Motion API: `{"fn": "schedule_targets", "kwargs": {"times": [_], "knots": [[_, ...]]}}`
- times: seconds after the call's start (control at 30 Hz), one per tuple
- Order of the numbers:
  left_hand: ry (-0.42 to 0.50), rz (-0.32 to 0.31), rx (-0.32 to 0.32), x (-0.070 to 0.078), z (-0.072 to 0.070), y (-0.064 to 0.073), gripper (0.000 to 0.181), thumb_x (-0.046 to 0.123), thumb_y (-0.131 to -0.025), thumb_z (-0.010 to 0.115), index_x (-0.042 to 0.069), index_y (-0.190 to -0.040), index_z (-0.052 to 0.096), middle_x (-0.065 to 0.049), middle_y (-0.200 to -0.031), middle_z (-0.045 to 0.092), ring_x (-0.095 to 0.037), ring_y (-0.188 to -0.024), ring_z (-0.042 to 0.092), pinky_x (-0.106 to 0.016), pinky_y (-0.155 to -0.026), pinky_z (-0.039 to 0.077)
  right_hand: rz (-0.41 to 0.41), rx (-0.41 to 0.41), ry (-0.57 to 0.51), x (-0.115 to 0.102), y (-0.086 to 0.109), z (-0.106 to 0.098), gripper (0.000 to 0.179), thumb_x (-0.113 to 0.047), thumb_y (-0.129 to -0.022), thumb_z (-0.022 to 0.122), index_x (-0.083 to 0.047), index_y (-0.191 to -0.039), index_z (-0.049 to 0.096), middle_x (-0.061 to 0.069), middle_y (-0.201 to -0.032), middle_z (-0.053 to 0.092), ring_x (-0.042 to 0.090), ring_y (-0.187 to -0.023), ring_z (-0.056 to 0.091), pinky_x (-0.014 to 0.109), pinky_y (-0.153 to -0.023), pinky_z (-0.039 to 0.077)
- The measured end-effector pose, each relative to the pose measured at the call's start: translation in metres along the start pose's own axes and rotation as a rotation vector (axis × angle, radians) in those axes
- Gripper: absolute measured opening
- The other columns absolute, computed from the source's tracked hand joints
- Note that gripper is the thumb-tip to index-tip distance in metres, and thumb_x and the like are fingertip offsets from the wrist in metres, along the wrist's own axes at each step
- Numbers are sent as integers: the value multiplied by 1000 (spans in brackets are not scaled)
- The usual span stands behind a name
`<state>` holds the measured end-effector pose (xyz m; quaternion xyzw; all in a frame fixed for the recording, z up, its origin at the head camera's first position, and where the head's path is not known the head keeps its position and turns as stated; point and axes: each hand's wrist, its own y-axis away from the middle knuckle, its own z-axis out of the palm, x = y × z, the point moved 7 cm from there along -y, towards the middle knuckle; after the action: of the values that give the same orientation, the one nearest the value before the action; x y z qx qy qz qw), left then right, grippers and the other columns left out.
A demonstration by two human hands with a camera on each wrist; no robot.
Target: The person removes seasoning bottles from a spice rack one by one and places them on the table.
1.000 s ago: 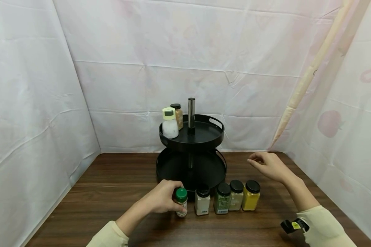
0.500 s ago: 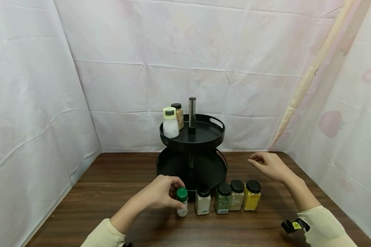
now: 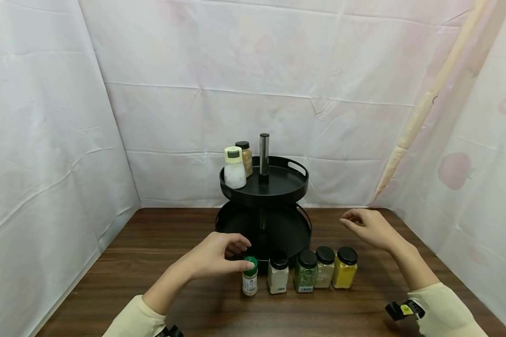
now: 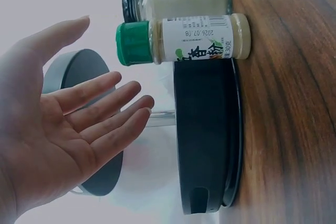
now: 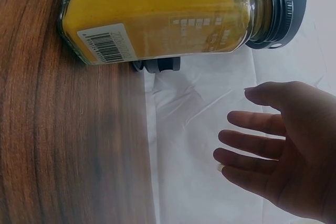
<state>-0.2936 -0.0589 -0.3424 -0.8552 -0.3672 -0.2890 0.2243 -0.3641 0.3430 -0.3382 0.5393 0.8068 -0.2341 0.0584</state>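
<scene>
A small seasoning bottle with a green cap [image 3: 249,281] stands upright on the table, its white printed label showing in the left wrist view [image 4: 197,38]. Just beside and above its cap is my left hand [image 3: 215,255], fingers spread and holding nothing; in the left wrist view the palm [image 4: 73,129] is apart from the bottle. My right hand [image 3: 368,227] hovers over the table at the right with relaxed fingers and nothing in them. Nearest to it is a square jar of yellow powder [image 3: 344,274] with a black lid, seen large in the right wrist view [image 5: 157,14].
A black two-tier round rack has an upper tray [image 3: 284,182] and a lower tray [image 3: 284,231]. On the upper tray stand a white shaker [image 3: 234,174] and a tan-filled jar [image 3: 247,161]. Black-lidded jars of white [image 3: 278,279], green [image 3: 305,277] and pale contents [image 3: 323,271] line the front.
My left hand has let go of the green-capped bottle, its fingers opening as it rises and shifts left. The bottle stays standing. The right hand keeps its pose.
</scene>
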Motion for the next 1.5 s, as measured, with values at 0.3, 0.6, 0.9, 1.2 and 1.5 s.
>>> {"fn": "schedule_targets", "kwargs": {"times": [0.3,0.6,0.9,1.2,1.5], "knots": [[8,12,19,1,-1,0,50,53,-97,75,19,-133,69,6,-120,72,-20,-111,70,-37,-94,58,-2,-2,-3,-1,0,0,27,-33,-107,66,-10,-119,76,2,-110,76,27,-102,72,56,-90,57],[-42,12,86,2,-14,4,48,55,-97,74,22,-133,69,8,-120,72,-11,-108,69,-41,-94,59,-16,1,-3,-1,0,0,34,-41,-108,62,-11,-119,76,1,-110,76,26,-102,72,55,-89,58],[-38,26,119,10,-33,7,44,49,-99,74,22,-134,69,7,-119,73,-10,-107,69,-42,-94,59,2,-1,6,0,0,1,33,-40,-108,64,-11,-119,76,1,-110,76,26,-102,72,55,-89,57],[-82,61,140,28,-60,1,41,45,-98,76,22,-132,70,8,-117,73,-16,-107,71,-42,-92,59,8,-3,-3,2,2,1,35,-41,-108,64,-10,-120,76,2,-111,76,27,-104,72,56,-91,57],[-102,57,155,39,-77,0,39,42,-98,77,22,-130,70,10,-115,73,-6,-102,70,-41,-92,59,-2,-8,-8,0,0,1,33,-41,-108,64,-11,-118,76,2,-110,76,27,-102,72,56,-89,57]]}}
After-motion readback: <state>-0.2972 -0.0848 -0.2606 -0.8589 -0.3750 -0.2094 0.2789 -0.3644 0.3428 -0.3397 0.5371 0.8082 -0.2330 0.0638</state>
